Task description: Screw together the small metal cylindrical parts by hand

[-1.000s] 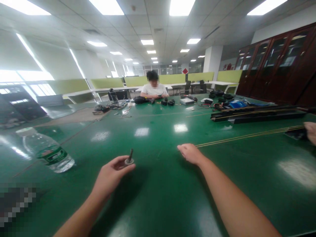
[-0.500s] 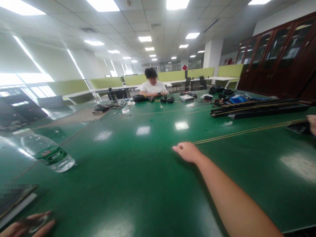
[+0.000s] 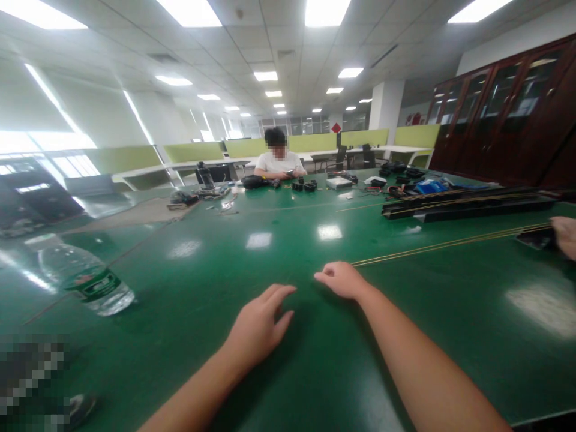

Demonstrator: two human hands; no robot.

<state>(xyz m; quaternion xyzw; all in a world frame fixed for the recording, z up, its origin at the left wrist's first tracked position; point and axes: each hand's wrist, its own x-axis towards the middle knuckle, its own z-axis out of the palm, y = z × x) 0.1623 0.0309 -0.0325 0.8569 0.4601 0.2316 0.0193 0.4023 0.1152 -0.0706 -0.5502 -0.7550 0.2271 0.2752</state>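
Note:
My right hand (image 3: 342, 279) is closed, thumb and finger pinched, around the near end of several thin golden strands (image 3: 418, 246), which look like wires or slender rods. They run off to the right, where another person's hand (image 3: 564, 237) is beside their far end. My left hand (image 3: 256, 324) hovers over the green table (image 3: 189, 348), just left of my right one. Its fingers curve forward and the thumb stands apart, with nothing seen between them. At the lower left lies a small round dark object (image 3: 81, 408), too blurred to name.
A clear water bottle (image 3: 87, 279) with a green label stands at the left. Black channel-like bars (image 3: 468, 207) with more golden strands lie at the back right, near a blue packet (image 3: 432, 185). Across the table sits a person (image 3: 279, 161) among small devices.
My left hand has let go of the round object at the lower left and come to the middle, close to my right hand. The right hand keeps its pinch in nearly the same place.

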